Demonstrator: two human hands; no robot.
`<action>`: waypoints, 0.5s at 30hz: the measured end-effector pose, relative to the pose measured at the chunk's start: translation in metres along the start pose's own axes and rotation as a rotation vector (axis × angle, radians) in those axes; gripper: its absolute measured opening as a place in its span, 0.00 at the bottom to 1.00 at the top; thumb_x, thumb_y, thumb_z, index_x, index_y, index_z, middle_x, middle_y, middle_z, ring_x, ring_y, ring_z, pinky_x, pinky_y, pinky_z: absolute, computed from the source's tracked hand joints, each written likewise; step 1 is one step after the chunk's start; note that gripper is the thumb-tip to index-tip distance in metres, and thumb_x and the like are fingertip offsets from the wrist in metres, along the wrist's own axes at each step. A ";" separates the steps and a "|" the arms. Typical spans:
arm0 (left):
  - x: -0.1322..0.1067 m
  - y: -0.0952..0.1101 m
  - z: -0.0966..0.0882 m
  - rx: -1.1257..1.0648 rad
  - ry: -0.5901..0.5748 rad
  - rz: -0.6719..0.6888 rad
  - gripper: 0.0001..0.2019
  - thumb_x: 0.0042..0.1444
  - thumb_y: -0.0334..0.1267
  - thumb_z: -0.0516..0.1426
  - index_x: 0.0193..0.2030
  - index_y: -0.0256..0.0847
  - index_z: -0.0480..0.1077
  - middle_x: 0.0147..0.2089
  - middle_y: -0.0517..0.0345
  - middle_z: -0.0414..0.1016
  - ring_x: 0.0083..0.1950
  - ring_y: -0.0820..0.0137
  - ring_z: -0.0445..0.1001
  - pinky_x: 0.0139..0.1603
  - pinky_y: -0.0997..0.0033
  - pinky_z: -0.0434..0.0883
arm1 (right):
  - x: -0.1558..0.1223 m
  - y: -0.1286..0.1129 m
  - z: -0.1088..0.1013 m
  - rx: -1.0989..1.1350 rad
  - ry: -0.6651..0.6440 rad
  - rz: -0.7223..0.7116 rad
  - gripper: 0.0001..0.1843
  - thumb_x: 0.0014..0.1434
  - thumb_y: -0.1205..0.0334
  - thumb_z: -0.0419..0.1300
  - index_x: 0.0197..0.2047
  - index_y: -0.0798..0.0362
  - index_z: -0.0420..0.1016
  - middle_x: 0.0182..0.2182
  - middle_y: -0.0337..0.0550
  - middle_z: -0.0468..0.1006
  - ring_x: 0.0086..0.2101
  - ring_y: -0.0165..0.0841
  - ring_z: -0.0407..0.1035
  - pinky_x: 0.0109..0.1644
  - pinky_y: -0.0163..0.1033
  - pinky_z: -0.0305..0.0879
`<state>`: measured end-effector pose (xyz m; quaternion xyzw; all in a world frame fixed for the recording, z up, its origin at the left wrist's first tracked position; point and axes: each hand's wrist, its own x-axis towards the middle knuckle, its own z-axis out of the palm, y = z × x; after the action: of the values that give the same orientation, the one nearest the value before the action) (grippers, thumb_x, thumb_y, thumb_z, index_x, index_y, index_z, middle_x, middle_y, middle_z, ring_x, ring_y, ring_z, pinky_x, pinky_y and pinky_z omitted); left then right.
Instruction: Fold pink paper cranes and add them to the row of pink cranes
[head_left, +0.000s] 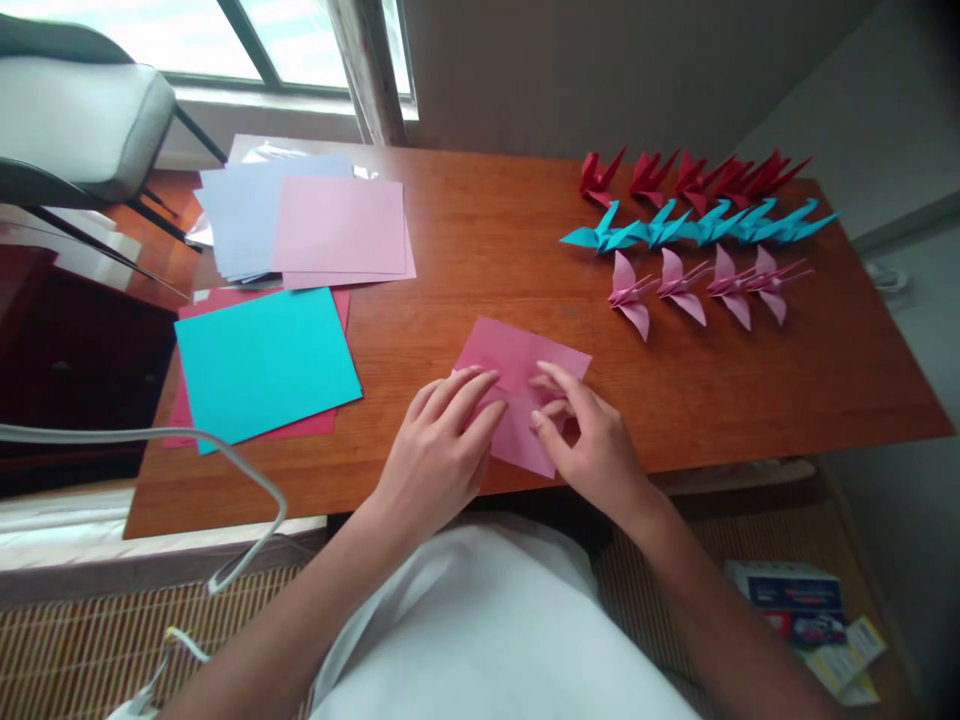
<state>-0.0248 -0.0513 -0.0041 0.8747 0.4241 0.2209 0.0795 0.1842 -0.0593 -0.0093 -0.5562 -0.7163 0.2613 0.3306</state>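
A pink square of paper (525,360) lies near the front edge of the wooden table (480,240). My left hand (442,445) rests on its left part with fingers stretched flat, pressing it down. My right hand (589,440) touches the sheet's middle, its thumb and fingers curled together in a pinch on the paper. Both forearms reach in from below.
Rows of folded paper cranes stand at the right: red (690,175), cyan (697,225), pink (701,285). Stacks of sheets lie at the left: cyan (262,360), pink (341,230), lilac (240,210). A chair (75,110) stands far left; a white cable (247,470) hangs off the edge.
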 end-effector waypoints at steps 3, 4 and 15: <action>0.007 -0.006 0.006 0.089 -0.138 -0.064 0.22 0.64 0.30 0.53 0.66 0.35 0.68 0.74 0.38 0.62 0.75 0.47 0.59 0.71 0.42 0.62 | 0.012 0.001 -0.002 -0.049 -0.052 -0.024 0.15 0.65 0.67 0.58 0.55 0.50 0.73 0.47 0.47 0.83 0.40 0.36 0.79 0.49 0.44 0.77; 0.008 -0.008 0.008 0.106 -0.162 -0.082 0.24 0.65 0.31 0.53 0.68 0.36 0.66 0.74 0.38 0.60 0.76 0.46 0.57 0.72 0.40 0.60 | 0.015 0.002 -0.002 -0.085 -0.057 -0.044 0.13 0.65 0.67 0.58 0.52 0.50 0.75 0.46 0.47 0.83 0.42 0.38 0.79 0.50 0.44 0.77; 0.002 -0.023 0.007 0.066 -0.194 -0.059 0.26 0.68 0.37 0.52 0.71 0.37 0.61 0.77 0.43 0.57 0.78 0.50 0.53 0.76 0.43 0.54 | 0.024 0.041 -0.007 -0.455 0.091 -0.053 0.23 0.63 0.61 0.60 0.61 0.53 0.71 0.60 0.58 0.72 0.60 0.52 0.65 0.64 0.63 0.64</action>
<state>-0.0372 -0.0347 -0.0171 0.8813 0.4469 0.1186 0.0977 0.2112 -0.0263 -0.0309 -0.6085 -0.7555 0.0589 0.2354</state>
